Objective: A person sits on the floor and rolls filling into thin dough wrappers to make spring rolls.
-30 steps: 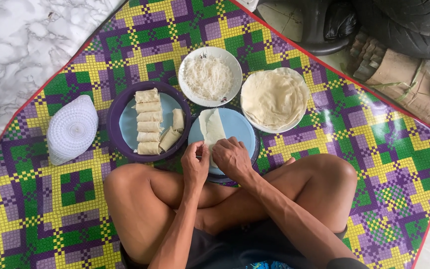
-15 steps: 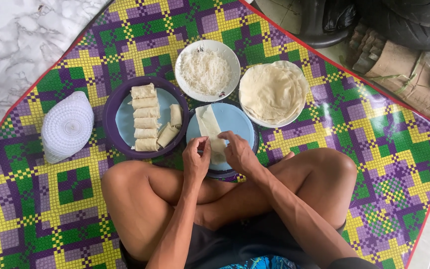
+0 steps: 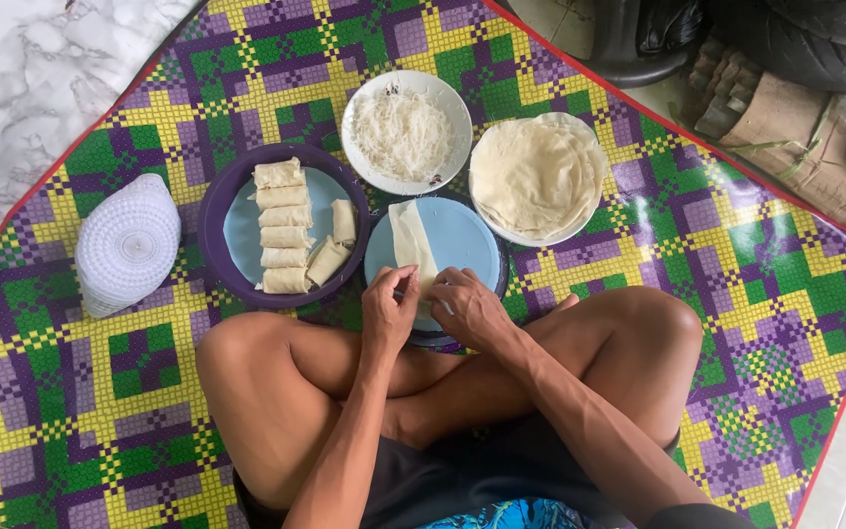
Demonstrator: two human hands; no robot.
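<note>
I sit cross-legged on a checked mat. My left hand [image 3: 389, 312] and my right hand [image 3: 469, 308] both pinch the near end of a pale folded wrapper [image 3: 409, 242] lying on a blue plate [image 3: 462, 240] in front of my knees. To the left, a purple-rimmed plate [image 3: 239, 230] holds several finished rolls [image 3: 284, 225]. Behind the blue plate stand a white bowl of thin white noodles [image 3: 405, 132] and a white plate stacked with round wrappers [image 3: 536, 176].
A white mesh cover [image 3: 127, 245] lies on the mat at the left. The green, purple and yellow mat [image 3: 736, 284] has a red edge. Marble-patterned sheet [image 3: 22, 88] at far left; black tyres [image 3: 795, 34] and cardboard [image 3: 785, 118] at far right.
Both hands have stayed on the wrapper's near end, fingers working it slightly. The view has shifted a little; plates and bowl are unmoved.
</note>
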